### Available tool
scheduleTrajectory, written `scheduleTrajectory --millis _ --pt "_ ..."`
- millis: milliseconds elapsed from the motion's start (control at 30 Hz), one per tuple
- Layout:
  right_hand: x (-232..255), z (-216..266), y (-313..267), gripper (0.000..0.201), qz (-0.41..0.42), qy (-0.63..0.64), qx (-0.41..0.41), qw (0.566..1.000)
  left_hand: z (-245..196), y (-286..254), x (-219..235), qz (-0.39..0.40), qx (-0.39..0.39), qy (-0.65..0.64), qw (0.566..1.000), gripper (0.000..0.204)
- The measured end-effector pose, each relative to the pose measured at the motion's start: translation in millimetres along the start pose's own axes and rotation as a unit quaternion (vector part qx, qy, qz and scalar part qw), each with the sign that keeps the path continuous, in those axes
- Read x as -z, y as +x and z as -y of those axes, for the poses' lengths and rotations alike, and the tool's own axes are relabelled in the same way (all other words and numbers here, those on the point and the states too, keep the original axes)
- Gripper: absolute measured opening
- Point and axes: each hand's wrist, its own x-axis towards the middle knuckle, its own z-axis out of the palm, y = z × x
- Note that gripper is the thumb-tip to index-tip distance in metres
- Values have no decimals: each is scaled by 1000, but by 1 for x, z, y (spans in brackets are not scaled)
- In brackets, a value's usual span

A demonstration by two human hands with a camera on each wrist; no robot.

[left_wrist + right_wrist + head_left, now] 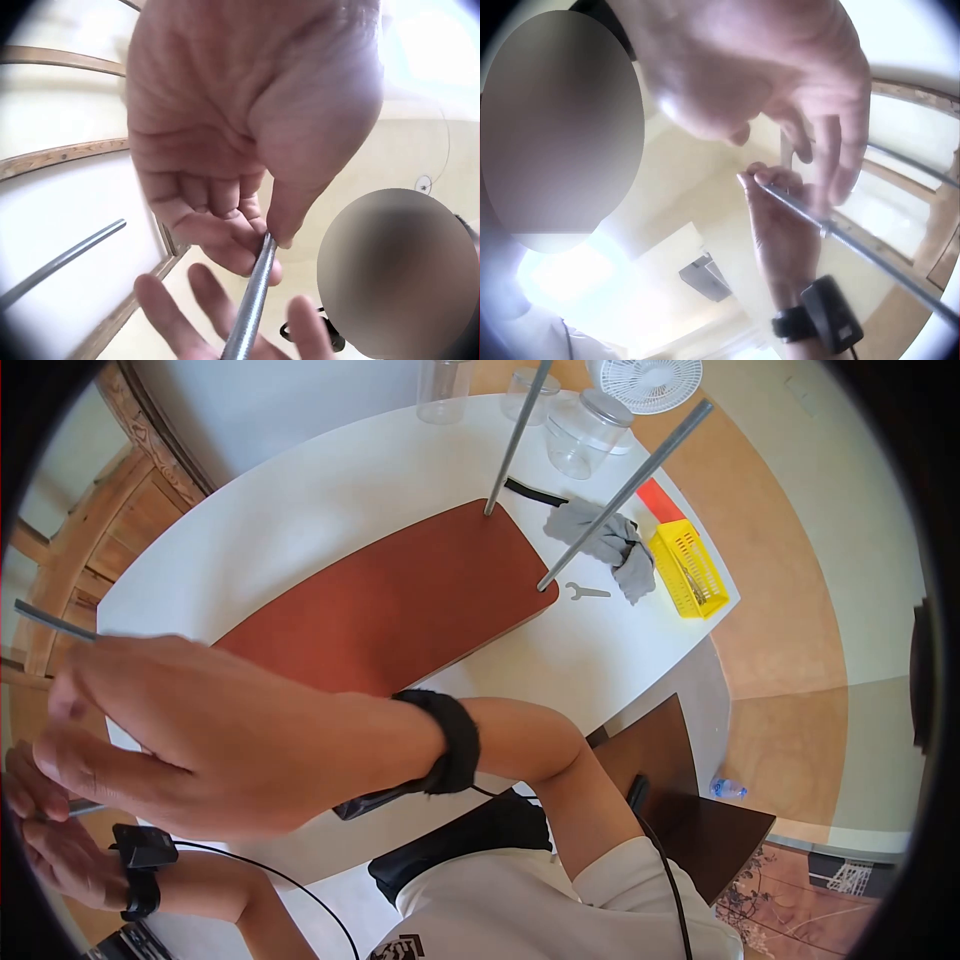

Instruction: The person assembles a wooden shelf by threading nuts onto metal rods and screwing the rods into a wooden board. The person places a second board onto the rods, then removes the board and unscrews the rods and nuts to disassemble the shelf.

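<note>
My left hand (75,860) pinches the tip of a threaded metal rod (253,304) between thumb and fingers. A small nut (826,227) sits on this rod, some way below the tip. Around the rod, by the nut, the fingers of my right hand (230,730) are spread and loosely bent. In the left wrist view those fingertips (161,304) stand on both sides of the rod. A reddish-brown board (390,595) lies on the white table, with two upright rods (625,497) at its far end. Another rod (52,619) rises at the left, partly behind my right hand.
A wrench (588,592), a grey cloth (590,532) and a yellow basket (687,572) lie on the white table (290,485) right of the board. Clear jars (578,445) and a white fan (652,382) stand at the back. A brown chair (690,810) is at my right.
</note>
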Motion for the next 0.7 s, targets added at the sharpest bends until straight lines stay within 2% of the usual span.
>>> scheduleTrajectory --millis 33,67,100,133,167,200,233,267,300,333,400,433,467,500,533,567,600,667,700 --pt "0 1 -2 40 -35 -76 13 996 -7 2 -29 -6 4 -1 1000 48" --pt "-1 0 -2 40 -34 -75 12 997 -8 4 -38 -11 7 -3 1000 48" --pt "-3 0 -4 40 14 -64 -6 998 -8 2 -33 -14 11 -6 1000 48" --pt "-4 -1 -6 39 60 -54 -24 996 -25 5 -92 -17 15 -10 1000 48" --pt "-7 -5 -8 40 67 -60 -12 996 10 18 -33 -19 19 -13 1000 48" --pt "-7 -6 -8 40 66 -61 -12 996 9 12 -24 -23 23 -17 999 48" --pt "-7 -5 -7 41 45 -88 2 995 -67 -10 -161 -27 26 -18 999 48" --pt "-5 3 0 41 24 -113 15 993 -37 -4 -89 -31 30 -19 999 47" --pt "4 16 1 42 23 8 -93 995 -6 -1 -21 -35 34 -20 999 47" --pt "2 13 0 42 24 9 -93 995 -18 -3 -55 -39 37 -21 998 47" --pt "-7 0 -5 43 -50 -69 24 996 -12 0 -47 -47 42 -26 998 47" --pt "-17 -17 -5 45 -68 -107 107 986 -16 8 -87 -50 44 -29 997 47" --pt "-14 -14 -5 45 -69 -108 109 986 -47 0 -149 -52 47 -32 997 47" --pt "-9 -9 -7 45 21 -95 28 995 -22 6 -99 -56 49 -36 997 47" --pt "-5 -4 -9 45 110 -79 -54 989 -38 -1 -122 -59 53 -38 996 47" --pt "-4 0 -9 43 85 -104 -67 989 -67 -9 -183 -64 57 -39 996 47" --pt "-3 -1 -5 43 87 -103 -68 989 -32 -9 -83 -69 61 -40 995 47" --pt "1 -4 3 42 -13 -4 -5 1000 -37 -12 -77 -82 68 -42 993 46" --pt "-1 -4 1 42 -42 -67 29 996 -33 -10 -79 -88 70 -44 993 46"
